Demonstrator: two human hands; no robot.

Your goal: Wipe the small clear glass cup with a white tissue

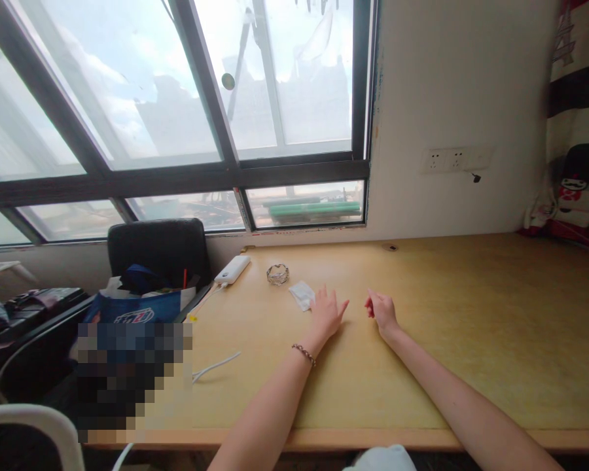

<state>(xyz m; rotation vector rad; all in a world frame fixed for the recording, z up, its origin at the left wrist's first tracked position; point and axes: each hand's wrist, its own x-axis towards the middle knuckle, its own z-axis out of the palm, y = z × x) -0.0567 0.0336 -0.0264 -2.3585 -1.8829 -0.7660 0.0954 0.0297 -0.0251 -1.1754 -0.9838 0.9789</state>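
Observation:
Both my hands rest on a yellow wooden desk [471, 340]. My left hand [326, 313] lies flat with its fingers stretched out, its fingertips just beside a small white folded tissue [302, 295]. A beaded bracelet circles that wrist. My right hand [381, 310] rests a little to the right with its fingers loosely curled, and nothing shows in it. A small glass ashtray [277, 274] stands beyond the tissue, and a white power bank [232, 269] with a cable lies farther left.
A black chair [160, 248] holding a blue bag [137, 307] stands left of the desk. A white cable [216, 366] trails over the desk's left part. A large window [177, 131] fills the back; wall sockets [446, 160] sit right of it. Patterned fabric [576, 131] hangs far right.

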